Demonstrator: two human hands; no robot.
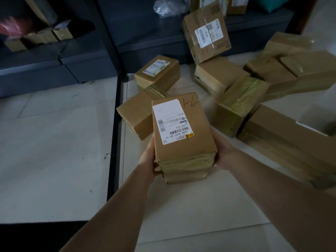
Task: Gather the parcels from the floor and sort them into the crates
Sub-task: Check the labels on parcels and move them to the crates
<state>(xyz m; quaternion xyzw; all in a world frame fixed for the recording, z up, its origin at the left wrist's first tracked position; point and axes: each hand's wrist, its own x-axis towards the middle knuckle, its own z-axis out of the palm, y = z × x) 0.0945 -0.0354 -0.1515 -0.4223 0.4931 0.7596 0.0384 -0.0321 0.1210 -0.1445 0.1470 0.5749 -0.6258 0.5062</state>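
Observation:
I hold a brown cardboard parcel (189, 140) with a white shipping label and "1-6" handwritten on top, lifted above the floor in the middle of the view. My left hand (150, 157) grips its left side and my right hand (221, 151) grips its right side. Several more taped cardboard parcels lie on the tiled floor beyond it: a plain one (134, 113) just behind, a labelled one (157, 71) further back, and a labelled one (207, 33) tilted against the shelving. No crate is clearly visible.
A pile of parcels (254, 84) spreads across the floor to the right. Dark metal shelving (116, 73) stands at left and back, its upright post beside the parcels. Small boxes (45, 36) and a plastic bag (169, 6) sit on shelves.

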